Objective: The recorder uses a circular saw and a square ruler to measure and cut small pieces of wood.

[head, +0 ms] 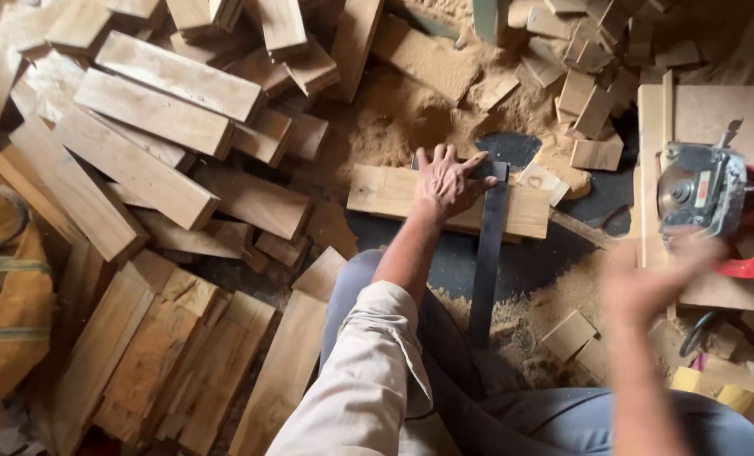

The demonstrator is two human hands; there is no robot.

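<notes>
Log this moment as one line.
left hand: pressing dark square on plank | right hand: blurred, empty, near circular saw

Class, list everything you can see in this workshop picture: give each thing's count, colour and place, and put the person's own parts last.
Wooden board: one, pale brown, centre, under the left hand.
Flat bar: one, black, lying across the board.
Planks: many, light brown, piled at left.
Offcut blocks: many, tan, top right.
Sawdust: heap, tan, top centre.
Circular saw: one, grey and red, right.
Left hand: pressing flat on bar and board.
Right hand: blurred, empty, near the saw.
</notes>
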